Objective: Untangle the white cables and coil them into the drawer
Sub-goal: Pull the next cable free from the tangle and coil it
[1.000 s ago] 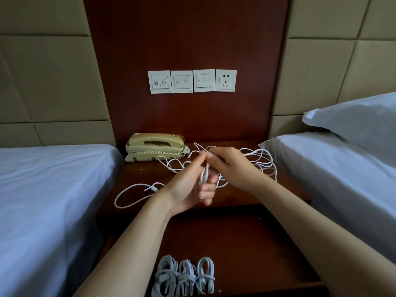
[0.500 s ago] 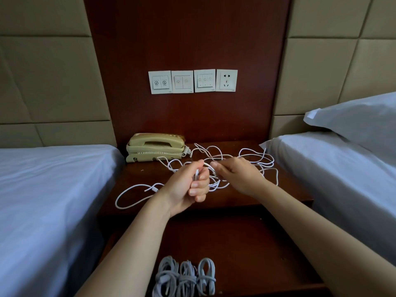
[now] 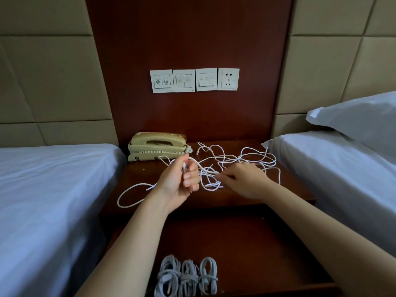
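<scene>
L hand (image 3: 176, 182) fingers curled round a white cable strand; R hand (image 3: 246, 182) fingers pinch another. Tangled white cables (image 3: 242, 160) on counter (image 3: 137, 176) btwn & behind fingers. 3 coiled cables (image 3: 186, 275) in drawer (image 3: 257, 249) below wrists.

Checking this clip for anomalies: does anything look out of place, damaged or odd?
Only the expected mess: the white cables lie tangled across the nightstand, one loop straying toward the left bed. Three coiled bundles sit tidily in the drawer. No damage or spill shows.
</scene>
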The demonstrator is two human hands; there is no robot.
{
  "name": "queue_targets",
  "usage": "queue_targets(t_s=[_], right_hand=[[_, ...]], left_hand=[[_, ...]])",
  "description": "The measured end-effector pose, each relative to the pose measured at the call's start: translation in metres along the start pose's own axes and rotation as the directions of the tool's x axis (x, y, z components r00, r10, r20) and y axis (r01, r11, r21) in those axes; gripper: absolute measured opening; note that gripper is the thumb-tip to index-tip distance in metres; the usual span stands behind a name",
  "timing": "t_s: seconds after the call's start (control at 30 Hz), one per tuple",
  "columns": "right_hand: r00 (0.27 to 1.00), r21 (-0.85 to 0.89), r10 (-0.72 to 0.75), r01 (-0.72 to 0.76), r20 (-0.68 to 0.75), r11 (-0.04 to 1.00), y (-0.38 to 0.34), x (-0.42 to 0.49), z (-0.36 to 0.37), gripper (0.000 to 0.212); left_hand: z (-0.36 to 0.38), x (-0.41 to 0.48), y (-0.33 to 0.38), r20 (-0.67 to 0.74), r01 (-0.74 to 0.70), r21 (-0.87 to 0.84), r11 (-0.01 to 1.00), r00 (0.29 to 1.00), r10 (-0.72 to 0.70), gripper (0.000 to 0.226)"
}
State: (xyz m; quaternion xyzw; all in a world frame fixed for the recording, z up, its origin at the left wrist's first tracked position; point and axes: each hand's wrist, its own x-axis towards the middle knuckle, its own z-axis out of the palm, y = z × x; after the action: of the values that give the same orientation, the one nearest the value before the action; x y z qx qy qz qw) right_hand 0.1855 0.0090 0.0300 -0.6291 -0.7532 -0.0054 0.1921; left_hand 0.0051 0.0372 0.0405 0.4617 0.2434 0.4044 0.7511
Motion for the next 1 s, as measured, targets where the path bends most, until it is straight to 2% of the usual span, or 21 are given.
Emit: queue_targets(t_s=[0.13, 0.23, 0.33, 0.43, 0.53, 0.6, 0.73, 0.87, 1.0], right_hand=[[0.993, -0.181, -0.043, 0.063, 0.112, 0.981, -0.023, -0.002, 0.005, 0.044], [0.985, -0.283, -0.112, 0.147, 0.134, 0.948, -0.036, -0.005, 0.008, 0.039], [0.973, -0.372, -0.168, 0.216, 0.157, 0.903, -0.047, -0.007, 0.009, 0.043], [0.962, -0.394, -0.215, 0.266, 0.169, 0.880, -0.054, -0.009, 0.006, 0.043], [0.955, -0.270, -0.221, 0.270, 0.199, 0.924, -0.059, -0.009, 0.000, 0.037], [0.950, -0.104, -0.229, 0.255, 0.214, 0.961, -0.059, -0.008, -0.004, 0.031], [0.957, 0.156, -0.225, 0.198, 0.182, 0.968, -0.055, -0.005, -0.014, 0.021], [0.970, 0.246, -0.200, 0.163, 0.135, 0.955, -0.050, -0.003, -0.019, 0.015], [0.974, 0.235, -0.184, 0.149, 0.133, 0.960, -0.046, 0.001, -0.022, 0.018]], left_hand=[[0.001, 0.001, 0.000, -0.039, -0.007, -0.125, 0.992, 0.999, 0.002, 0.046], [0.003, 0.001, -0.001, -0.079, -0.007, -0.172, 0.985, 0.997, -0.007, 0.045], [0.004, 0.004, -0.002, -0.164, -0.029, -0.189, 0.982, 0.986, -0.002, 0.044], [0.005, 0.010, -0.004, -0.293, -0.068, -0.128, 0.989, 0.956, 0.028, 0.044], [0.006, 0.012, -0.007, -0.372, -0.099, -0.018, 0.995, 0.924, 0.086, 0.043], [0.009, 0.012, -0.008, -0.395, -0.118, 0.064, 0.991, 0.909, 0.134, 0.044], [0.010, 0.013, -0.008, -0.411, -0.140, 0.129, 0.982, 0.893, 0.182, 0.046], [0.010, 0.014, -0.010, -0.399, -0.127, 0.209, 0.970, 0.894, 0.203, 0.047], [0.012, 0.015, -0.014, -0.341, -0.078, 0.254, 0.964, 0.925, 0.165, 0.047]])
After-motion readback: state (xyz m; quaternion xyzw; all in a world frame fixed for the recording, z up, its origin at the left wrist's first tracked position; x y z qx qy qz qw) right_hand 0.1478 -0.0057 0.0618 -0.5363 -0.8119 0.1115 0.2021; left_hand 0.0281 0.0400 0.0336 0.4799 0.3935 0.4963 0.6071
